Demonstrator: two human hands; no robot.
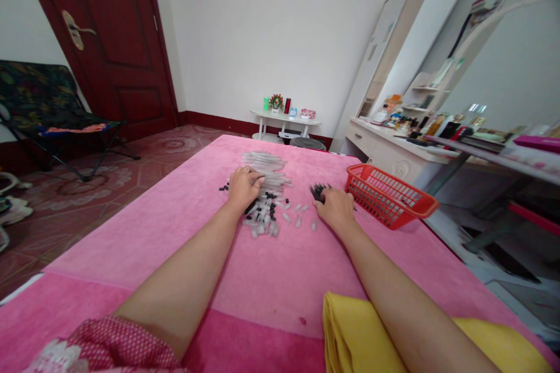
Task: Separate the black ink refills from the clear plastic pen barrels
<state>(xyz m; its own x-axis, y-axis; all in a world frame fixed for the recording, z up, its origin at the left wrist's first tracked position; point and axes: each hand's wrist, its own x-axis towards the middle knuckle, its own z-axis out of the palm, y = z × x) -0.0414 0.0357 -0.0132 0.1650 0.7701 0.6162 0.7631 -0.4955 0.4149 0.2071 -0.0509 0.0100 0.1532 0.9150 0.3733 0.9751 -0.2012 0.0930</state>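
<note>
A heap of clear plastic tubes (266, 164) and small black caps (272, 210) lies in the middle of a pink cloth-covered surface (184, 215). My left hand (243, 185) rests on the heap's left side with fingers curled over some tubes. My right hand (335, 207) lies fingers-down at a small pile of black pieces (317, 191), just left of a red basket; what its closed fingers grip is hidden. A few loose clear caps (300, 217) sit between the hands.
A red plastic basket (391, 196) sits at the right edge of the pink surface. A yellow cloth (350, 332) lies under my right forearm. A white dresser (394, 148) stands to the right, a folding chair (52, 116) and dark red door (114, 41) to the left.
</note>
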